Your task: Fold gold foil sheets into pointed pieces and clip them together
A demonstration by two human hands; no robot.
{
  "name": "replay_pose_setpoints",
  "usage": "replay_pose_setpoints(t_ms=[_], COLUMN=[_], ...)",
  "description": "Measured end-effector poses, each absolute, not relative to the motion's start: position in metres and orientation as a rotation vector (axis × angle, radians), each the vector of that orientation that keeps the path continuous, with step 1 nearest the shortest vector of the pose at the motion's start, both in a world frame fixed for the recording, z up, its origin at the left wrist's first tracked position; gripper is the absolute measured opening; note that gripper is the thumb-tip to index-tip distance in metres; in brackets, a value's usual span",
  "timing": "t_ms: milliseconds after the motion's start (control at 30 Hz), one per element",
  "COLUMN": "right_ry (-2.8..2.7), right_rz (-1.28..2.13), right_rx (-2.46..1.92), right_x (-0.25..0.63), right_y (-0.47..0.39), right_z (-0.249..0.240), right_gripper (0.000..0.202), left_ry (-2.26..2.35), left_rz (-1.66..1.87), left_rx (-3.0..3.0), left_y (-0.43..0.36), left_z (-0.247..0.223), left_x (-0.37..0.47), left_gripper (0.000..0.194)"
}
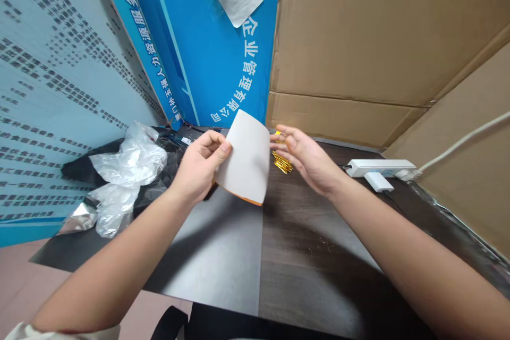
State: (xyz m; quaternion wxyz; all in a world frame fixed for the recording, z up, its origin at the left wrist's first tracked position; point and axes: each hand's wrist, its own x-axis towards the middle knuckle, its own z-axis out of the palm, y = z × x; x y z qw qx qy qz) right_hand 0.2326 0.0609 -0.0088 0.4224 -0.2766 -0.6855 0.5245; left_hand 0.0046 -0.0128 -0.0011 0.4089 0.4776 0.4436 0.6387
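Observation:
A white card (247, 156) with an orange lower edge is held up over the table, slightly curved. My left hand (203, 162) pinches its left edge, thumb on the white face and fingers behind. Just off the card's right edge is my right hand (305, 156), its fingers spread and nothing held in them. Behind and below those fingers, a small bunch of gold twist ties (282, 162) lies on the dark table (295, 234).
Crumpled clear plastic bags (131, 162) and black plastic lie at the left. A white power strip (380, 166) with a plugged-in adapter (378, 182) sits at the right. Blue printed panels (215, 53) and cardboard (350, 37) stand behind the table.

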Motion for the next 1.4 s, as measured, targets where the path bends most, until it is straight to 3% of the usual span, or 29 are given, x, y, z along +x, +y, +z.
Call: replay_pose_setpoints(t_ms=[133, 433, 633, 700, 933, 1100, 1200, 1400], right_ry=[-1.177, -0.898, -0.93, -1.018, -1.464, -1.696, -1.693, -1.645], right_rz=[1.807, 1.691, 1.628, 1.594, 1.062, 0.702, 0.731, 0.923], right_rx=[-0.803, -1.025, -1.068, -1.066, -0.982, -0.872, -0.858, -0.855], right_x=[0.23, 0.251, 0.257, 0.259, 0.271, 0.282, 0.283, 0.282], right_y=[0.022, 0.013, 0.014, 0.014, 0.017, 0.021, 0.021, 0.025], right_z=[-0.033, -0.085, -0.094, -0.098, -0.106, -0.104, -0.102, -0.103], right_gripper=[0.07, 0.063, 0.099, 0.1, 0.067, 0.011, 0.009, 0.023], left_ry=[1.086, 1.158, 1.166, 1.171, 1.152, 1.042, 0.939, 0.714], left_rz=[1.515, 1.395, 1.422, 1.416, 1.405, 1.514, 1.499, 1.251], left_rx=[1.113, 1.057, 1.096, 1.126, 1.415, 1.667, 1.663, 1.645], left_y=[-0.001, 0.004, 0.005, 0.006, 0.001, 0.001, 0.0, -0.009], left_z=[-0.026, -0.086, -0.1, -0.1, -0.096, -0.098, -0.1, -0.1], left_x=[0.031, 0.045, 0.048, 0.047, 0.038, 0.032, 0.033, 0.036], left_gripper=[0.065, 0.056, 0.067, 0.067, 0.072, 0.047, 0.042, 0.038])
